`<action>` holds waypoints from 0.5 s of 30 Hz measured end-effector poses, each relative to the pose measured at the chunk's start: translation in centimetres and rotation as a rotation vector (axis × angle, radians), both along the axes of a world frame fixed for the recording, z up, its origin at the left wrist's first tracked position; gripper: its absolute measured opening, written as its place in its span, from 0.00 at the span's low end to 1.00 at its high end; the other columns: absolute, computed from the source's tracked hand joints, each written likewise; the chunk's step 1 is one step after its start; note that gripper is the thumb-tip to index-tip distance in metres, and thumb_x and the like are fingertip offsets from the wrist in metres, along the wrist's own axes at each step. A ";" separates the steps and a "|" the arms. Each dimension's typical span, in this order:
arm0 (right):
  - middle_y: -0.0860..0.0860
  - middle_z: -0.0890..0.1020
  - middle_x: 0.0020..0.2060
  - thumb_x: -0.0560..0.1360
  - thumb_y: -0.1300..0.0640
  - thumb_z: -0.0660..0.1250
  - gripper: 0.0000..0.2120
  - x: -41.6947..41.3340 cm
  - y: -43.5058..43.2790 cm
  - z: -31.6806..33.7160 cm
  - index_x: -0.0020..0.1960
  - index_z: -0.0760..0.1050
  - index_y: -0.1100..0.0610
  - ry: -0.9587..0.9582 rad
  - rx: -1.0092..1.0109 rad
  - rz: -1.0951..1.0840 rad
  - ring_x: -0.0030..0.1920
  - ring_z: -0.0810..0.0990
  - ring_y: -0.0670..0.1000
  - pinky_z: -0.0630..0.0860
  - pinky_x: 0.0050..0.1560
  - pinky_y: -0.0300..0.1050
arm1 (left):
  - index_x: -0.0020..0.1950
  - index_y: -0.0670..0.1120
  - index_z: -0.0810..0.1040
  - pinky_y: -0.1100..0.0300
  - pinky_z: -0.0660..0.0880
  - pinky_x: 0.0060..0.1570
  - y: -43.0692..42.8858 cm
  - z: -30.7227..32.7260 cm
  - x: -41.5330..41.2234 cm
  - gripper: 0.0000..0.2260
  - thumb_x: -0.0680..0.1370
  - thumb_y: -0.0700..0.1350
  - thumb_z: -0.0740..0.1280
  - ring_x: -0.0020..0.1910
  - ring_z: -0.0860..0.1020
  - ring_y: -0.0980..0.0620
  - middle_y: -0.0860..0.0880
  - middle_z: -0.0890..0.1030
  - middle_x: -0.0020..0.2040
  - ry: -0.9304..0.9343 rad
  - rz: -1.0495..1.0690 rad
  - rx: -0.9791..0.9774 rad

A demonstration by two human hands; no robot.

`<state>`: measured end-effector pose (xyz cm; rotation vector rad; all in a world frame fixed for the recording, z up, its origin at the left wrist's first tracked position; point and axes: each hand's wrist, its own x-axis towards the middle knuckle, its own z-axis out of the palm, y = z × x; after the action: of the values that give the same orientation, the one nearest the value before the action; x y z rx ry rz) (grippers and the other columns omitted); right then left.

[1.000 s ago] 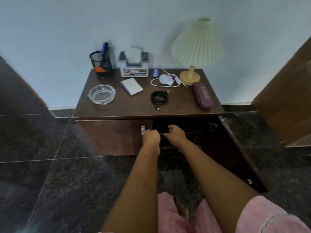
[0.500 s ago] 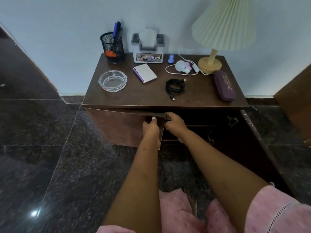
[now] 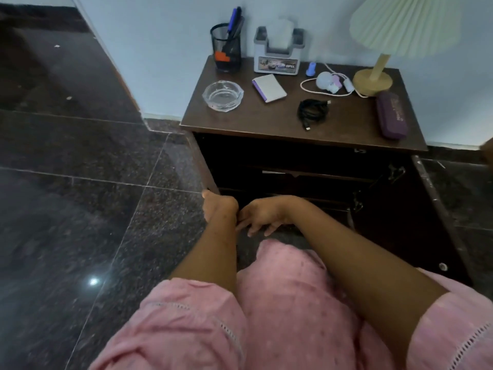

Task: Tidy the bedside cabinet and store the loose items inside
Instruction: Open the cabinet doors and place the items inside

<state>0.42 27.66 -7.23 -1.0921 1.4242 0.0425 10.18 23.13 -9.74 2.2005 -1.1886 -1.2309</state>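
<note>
**Hands.** The left hand [image 3: 220, 209] is curled at the lower free edge of the left door [image 3: 203, 166], which stands swung out and is seen edge-on; it appears to grip that edge. The right hand [image 3: 260, 217] hangs in front of the opening with its fingers loose and spread, holding nothing.

**Cabinet.** The bedside cabinet [image 3: 352, 121] has both doors open, with the right door [image 3: 432, 222] lying wide. The interior is dark. A shelf [image 3: 306, 173] is visible, but its contents cannot be made out.

**Loose items, all on the cabinet top.**
- The glass ashtray [image 3: 222, 95] sits at 9 o'clock.
- The notepad [image 3: 269, 88] sits at 11 o'clock.
- The coiled black cable [image 3: 312, 113] sits near centre, toward 6 o'clock.
- The purple glasses case [image 3: 391, 115] sits at 4 o'clock, just beside the lamp [image 3: 373, 81].

**Handling, as judged.**
- The ashtray is likely heavy, smooth and breakable. Take it by opposite sides of the rim and set it down rather than dropping it.
- The cable is limp. Gather the whole coil so that its plug end does not trail.
- The case is rigid and light. Grasp it across its middle.
- The notepad is flat and light. Pinch it at one edge.

No item is stored yet.
</note>
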 end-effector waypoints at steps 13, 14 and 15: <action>0.42 0.39 0.76 0.81 0.61 0.53 0.32 10.9 -6.1 0.2 0.77 0.38 0.46 0.647 -0.641 0.423 0.74 0.55 0.58 0.67 0.62 0.55 | 0.71 0.54 0.61 0.45 0.65 0.61 -2.0 -0.7 8.5 0.19 0.80 0.45 0.57 0.65 0.71 0.46 0.48 0.71 0.67 -0.558 -0.171 -0.010; 0.42 0.37 0.76 0.82 0.60 0.53 0.32 11.3 -6.2 -0.3 0.77 0.37 0.46 0.668 -0.637 0.397 0.74 0.56 0.58 0.68 0.61 0.55 | 0.71 0.54 0.60 0.43 0.62 0.63 -1.5 -1.3 8.3 0.19 0.80 0.45 0.56 0.67 0.68 0.48 0.49 0.70 0.69 -0.645 -0.186 -0.082; 0.42 0.37 0.76 0.82 0.59 0.52 0.32 11.6 -6.4 -0.4 0.77 0.36 0.46 0.701 -0.645 0.390 0.74 0.57 0.57 0.69 0.60 0.54 | 0.73 0.53 0.58 0.42 0.60 0.65 -0.9 -2.0 8.2 0.20 0.81 0.46 0.56 0.69 0.66 0.49 0.50 0.68 0.70 -0.721 -0.202 -0.180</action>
<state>11.97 21.27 -7.64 -2.0183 1.8765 0.2833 18.42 22.22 -11.73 2.4991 -1.7324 -0.3380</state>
